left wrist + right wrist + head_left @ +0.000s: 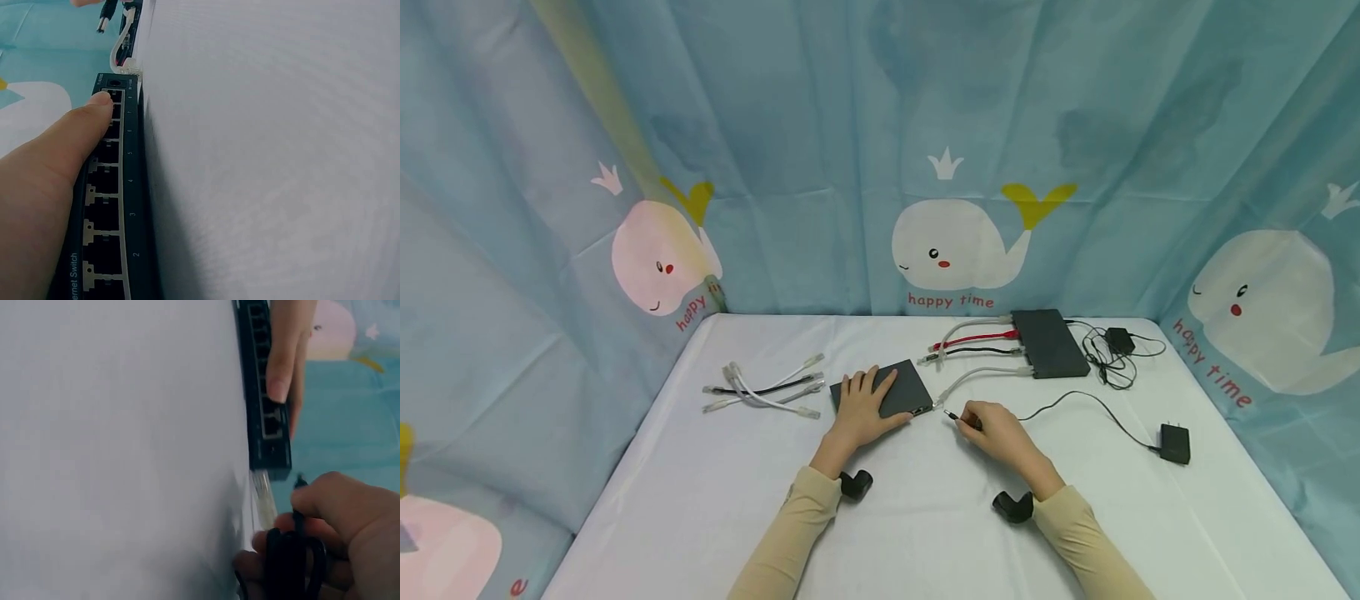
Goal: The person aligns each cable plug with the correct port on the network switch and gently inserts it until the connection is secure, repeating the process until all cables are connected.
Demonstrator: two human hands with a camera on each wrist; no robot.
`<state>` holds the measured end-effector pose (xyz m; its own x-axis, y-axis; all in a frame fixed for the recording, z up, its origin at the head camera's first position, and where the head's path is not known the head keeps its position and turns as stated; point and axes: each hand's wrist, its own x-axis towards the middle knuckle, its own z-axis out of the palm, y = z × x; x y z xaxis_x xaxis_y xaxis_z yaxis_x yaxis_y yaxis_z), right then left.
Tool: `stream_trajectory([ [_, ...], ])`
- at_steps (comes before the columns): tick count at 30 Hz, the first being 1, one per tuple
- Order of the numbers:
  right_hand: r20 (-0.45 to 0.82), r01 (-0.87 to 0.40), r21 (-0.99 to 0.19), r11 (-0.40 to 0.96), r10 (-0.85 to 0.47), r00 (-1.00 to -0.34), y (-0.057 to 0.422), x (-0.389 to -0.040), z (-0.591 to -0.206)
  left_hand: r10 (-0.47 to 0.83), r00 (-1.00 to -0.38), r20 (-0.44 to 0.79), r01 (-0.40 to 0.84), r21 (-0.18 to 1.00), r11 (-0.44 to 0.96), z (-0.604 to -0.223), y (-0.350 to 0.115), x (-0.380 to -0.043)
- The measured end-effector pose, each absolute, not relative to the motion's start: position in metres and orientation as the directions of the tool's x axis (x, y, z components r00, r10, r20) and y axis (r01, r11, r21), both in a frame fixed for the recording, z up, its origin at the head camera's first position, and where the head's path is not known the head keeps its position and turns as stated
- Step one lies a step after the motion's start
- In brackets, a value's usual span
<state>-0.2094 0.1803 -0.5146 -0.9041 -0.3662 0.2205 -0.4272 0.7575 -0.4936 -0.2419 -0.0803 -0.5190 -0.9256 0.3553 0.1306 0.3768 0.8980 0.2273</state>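
Dark network switch (912, 385) sits mid-table, ports facing the person; I take that as the reason the power jack (114, 82), at the end of the row, is easy to reach. Left hand (859, 415) rests on top, fingers spread, thumb on the port face, probably so the light box can't slide. Right hand (996, 431) pinches the black barrel plug (951, 415) behind its metal tip, likely to keep the tip bare; it's near the jack, apart from it. I can't make out the dark bulk in that palm. Cord (1093, 395) runs slack to the adapter (1175, 443), plenty of reach. Grey cable (981, 372) ends just beside the switch's corner; its other end is in switch no. 2 (1051, 343). Loose network cables (766, 392) lie left, out of both hands' way, on the white tablecloth (700, 517).
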Motion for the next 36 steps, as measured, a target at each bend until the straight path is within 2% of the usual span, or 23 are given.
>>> stream_trajectory([
  [9,0.239,-0.397,-0.446,0.802,-0.320,-0.917,0.160,-0.208,-0.518,0.349,-0.927,0.135,0.371,0.207,0.905,-0.520,-0.079,-0.244],
  [23,0.277,-0.423,-0.490,0.763,-0.324,-0.905,0.141,-0.216,-0.527,0.349,-0.928,0.128,0.369,0.203,0.907,-0.523,-0.079,-0.246],
  [36,0.333,-0.404,-0.506,0.762,-0.259,-0.906,0.135,-0.218,-0.534,0.376,-0.918,0.128,0.394,0.171,0.903,-0.521,-0.080,-0.244],
])
